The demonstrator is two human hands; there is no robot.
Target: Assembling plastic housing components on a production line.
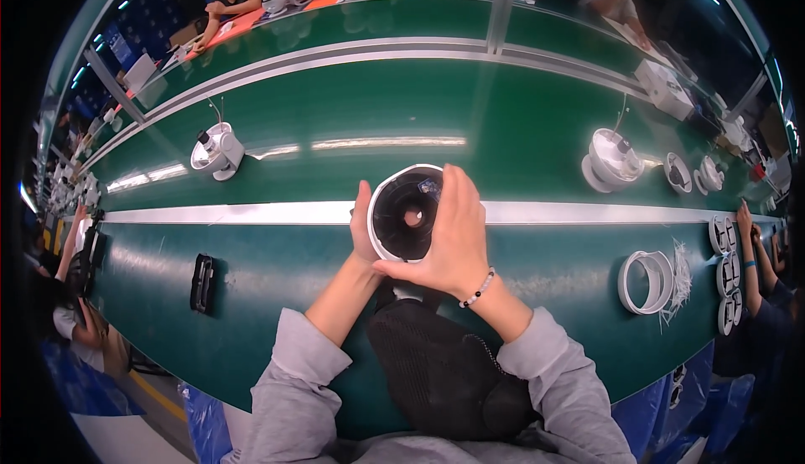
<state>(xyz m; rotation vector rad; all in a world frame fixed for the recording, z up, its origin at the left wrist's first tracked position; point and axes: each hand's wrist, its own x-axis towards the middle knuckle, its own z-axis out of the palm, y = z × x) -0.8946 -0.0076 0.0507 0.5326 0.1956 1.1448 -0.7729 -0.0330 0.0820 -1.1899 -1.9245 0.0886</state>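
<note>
Between both palms I hold a round white housing [384, 227] with a dark, hollow inside, its opening facing up toward me. My left hand [362, 222] wraps its left side. My right hand [457, 233], with a beaded bracelet at the wrist, grips the right side and the near edge. A small hole with a light spot shows at the bottom of the housing. The housing is held above the near green table, in front of the white strip [537, 212].
Left lies a black bracket [202, 283]. White rings [644, 283] sit right, beside thin white strips [681, 283]. Beyond the strip stand white camera-like units [220, 152] [614, 160]. Stacked rings [726, 275] line the right edge. Black fabric [444, 367] shows between my forearms. People sit around.
</note>
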